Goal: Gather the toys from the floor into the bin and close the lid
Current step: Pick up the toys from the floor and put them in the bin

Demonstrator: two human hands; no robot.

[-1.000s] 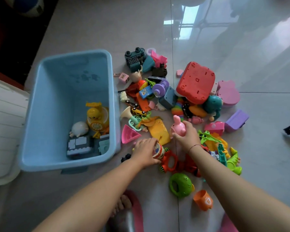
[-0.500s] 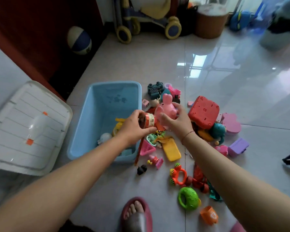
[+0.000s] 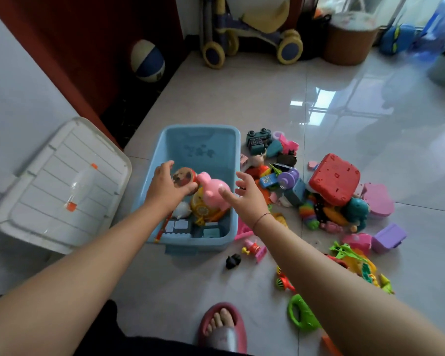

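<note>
Now both hands are over the blue bin (image 3: 149,191), having come from the floor pile.
Left grip (image 3: 165,188) holds a round tin (image 3: 184,177); right grip (image 3: 244,195) is spread wide, the pink pig (image 3: 213,192) just left of it.

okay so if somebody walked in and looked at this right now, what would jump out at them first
Probably the two bare hands over the open light-blue plastic bin: the left hand holds a small round picture-printed tin, while the right hand is spread open beside a pink plastic pig figure above the bin. Next, the bright heap of plastic toys on the glossy tiles right of the bin, topped by a big red toy block.
</note>
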